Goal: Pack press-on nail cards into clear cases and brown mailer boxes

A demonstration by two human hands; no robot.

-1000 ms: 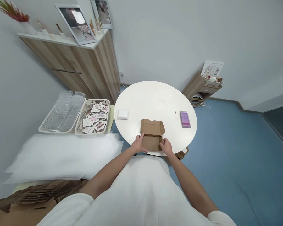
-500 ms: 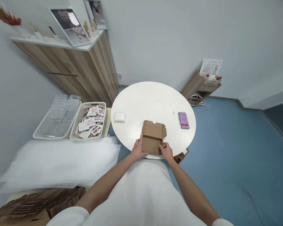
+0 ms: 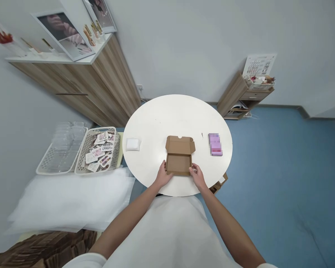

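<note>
A brown cardboard box (image 3: 179, 163) lies on the white oval table (image 3: 175, 113) in front of me, its lid (image 3: 180, 145) raised at the far side and nothing inside. My left hand (image 3: 163, 176) grips the near left corner, thumb along the front edge. At the near right corner my right hand (image 3: 197, 176) has its fingers closed on the side wall. Left of the box lies a small white packet (image 3: 133, 144). To the right is a pixelated purple pack (image 3: 215, 144), with a tiny dark object (image 3: 202, 135) beside it.
On my left stand a basket of carded items (image 3: 97, 150) and a basket of clear plastic containers (image 3: 61, 149). Nearer are white sheets (image 3: 69, 199) and stacked brown cardboard (image 3: 47, 249). A wooden cabinet (image 3: 111, 74) and a small shelf (image 3: 237, 95) stand behind the table.
Both hands have shifted the box slightly away from me onto the table, and it now sits straighter. The lid's side flaps are more evenly spread. The camera view has shifted too.
</note>
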